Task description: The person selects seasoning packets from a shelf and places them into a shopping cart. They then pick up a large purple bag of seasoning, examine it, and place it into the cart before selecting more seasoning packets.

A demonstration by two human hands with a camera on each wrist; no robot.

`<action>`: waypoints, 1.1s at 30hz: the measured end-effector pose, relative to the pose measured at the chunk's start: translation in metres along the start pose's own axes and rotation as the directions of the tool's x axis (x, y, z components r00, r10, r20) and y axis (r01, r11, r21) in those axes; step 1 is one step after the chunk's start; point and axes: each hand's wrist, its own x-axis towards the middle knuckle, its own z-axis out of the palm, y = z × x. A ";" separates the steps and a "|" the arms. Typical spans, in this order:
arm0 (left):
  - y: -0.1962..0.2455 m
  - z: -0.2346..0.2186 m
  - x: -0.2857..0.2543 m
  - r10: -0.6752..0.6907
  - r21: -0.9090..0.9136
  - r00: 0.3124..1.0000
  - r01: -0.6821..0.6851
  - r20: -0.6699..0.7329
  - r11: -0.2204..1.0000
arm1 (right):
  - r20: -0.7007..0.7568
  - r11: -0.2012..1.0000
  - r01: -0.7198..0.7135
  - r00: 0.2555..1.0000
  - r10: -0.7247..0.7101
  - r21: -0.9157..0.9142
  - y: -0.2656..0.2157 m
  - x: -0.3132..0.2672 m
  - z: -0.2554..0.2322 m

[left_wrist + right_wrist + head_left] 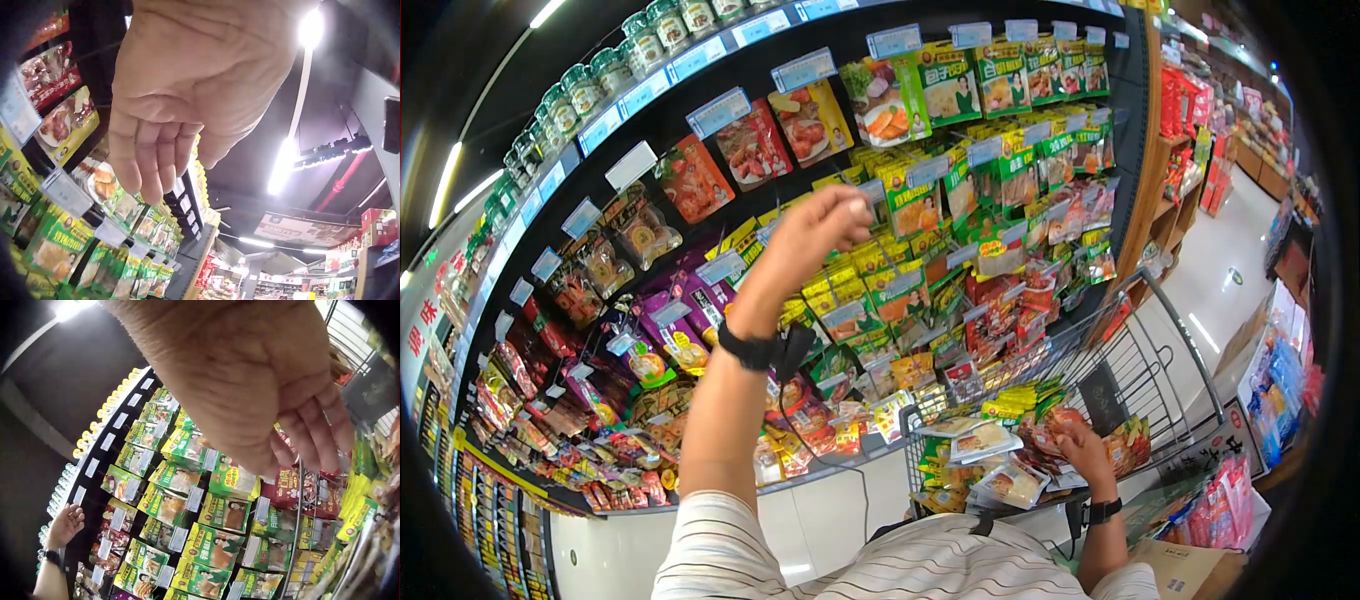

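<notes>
My left hand point(825, 228) is raised in front of the hanging seasoning packets, its fingers loosely bent with nothing in them. The left wrist view shows its palm point(200, 81) bare, with green and yellow packets point(59, 250) beyond. Nearest to it in the head view is a row of yellow-green packets point(912, 203). My right hand point(1085, 455) is over the shopping cart point(1170, 345), beside a reddish packet point(1040, 432) among the goods. In the right wrist view its fingers point(312, 434) bend loosely and hold nothing visible. Flat clear packets point(1012, 483) and yellow-green packets point(1022, 400) lie in the cart.
Price tags point(805, 70) stick out along the shelf in front of the packets. Green-lidded jars point(582, 88) line the top shelf. Purple bags point(675, 335) hang lower left. To the right, the tiled aisle floor point(1200, 290) runs past boxes and pink bags point(1220, 505).
</notes>
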 end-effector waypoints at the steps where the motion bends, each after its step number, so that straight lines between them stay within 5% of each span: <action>1: 0.007 -0.012 0.017 0.015 0.089 1.000 -0.014 -0.005 0.996 | 0.028 0.999 -0.040 0.999 0.041 -0.028 -0.006 -0.003 -0.002; 7: -0.025 -0.061 0.131 -0.053 0.082 0.992 0.063 -0.117 0.995 | 0.046 0.968 -0.247 0.968 0.245 0.049 -0.029 -0.029 -0.006; 9: -0.042 -0.071 0.164 -0.089 0.035 0.981 0.096 -0.173 0.995 | -0.009 0.973 -0.219 0.975 0.220 0.067 -0.028 -0.039 -0.003; 12: -0.051 -0.085 0.203 -0.160 0.219 0.951 0.221 -0.264 0.950 | -0.029 0.957 -0.265 0.962 0.270 0.118 -0.034 -0.049 -0.001; 15: -0.057 -0.086 0.218 -0.222 0.150 0.927 0.276 -0.304 0.949 | -0.050 0.951 -0.278 0.957 0.287 0.135 -0.043 -0.065 0.003; 18: -0.080 -0.090 0.237 -0.074 0.166 0.956 0.125 -0.285 0.978 | -0.044 0.904 -0.375 0.919 0.391 0.203 -0.045 -0.075 0.008; 21: -0.170 -0.111 0.307 0.061 -0.142 0.960 -0.103 -0.275 0.985 | -0.041 0.890 -0.419 0.901 0.433 0.180 -0.055 -0.079 0.010; 22: -0.159 -0.113 0.308 0.129 0.246 0.982 -0.091 -0.142 0.965 | -0.046 0.892 -0.413 0.903 0.428 0.182 -0.054 -0.081 0.012; 23: -0.146 -0.115 0.308 0.194 0.589 0.981 -0.154 -0.005 0.793 | -0.051 0.895 -0.407 0.905 0.422 0.184 -0.055 -0.082 0.014; 24: -0.125 -0.095 0.286 0.075 0.306 0.984 -0.022 -0.161 0.952 | -0.054 0.894 -0.412 0.903 0.427 0.178 -0.061 -0.082 0.015; 27: -0.109 -0.077 0.266 -0.131 -0.033 0.956 0.127 -0.263 0.991 | -0.057 0.894 -0.421 0.899 0.434 0.155 -0.081 -0.079 0.023; 29: -0.090 -0.073 0.256 -0.266 -0.072 0.928 0.256 -0.260 0.964 | -0.053 0.896 -0.425 0.899 0.435 0.129 -0.086 -0.078 0.028; 33: -0.100 -0.076 0.257 -0.135 -0.085 0.975 0.122 -0.177 0.989 | -0.025 0.903 -0.419 0.906 0.423 0.100 -0.091 -0.077 0.037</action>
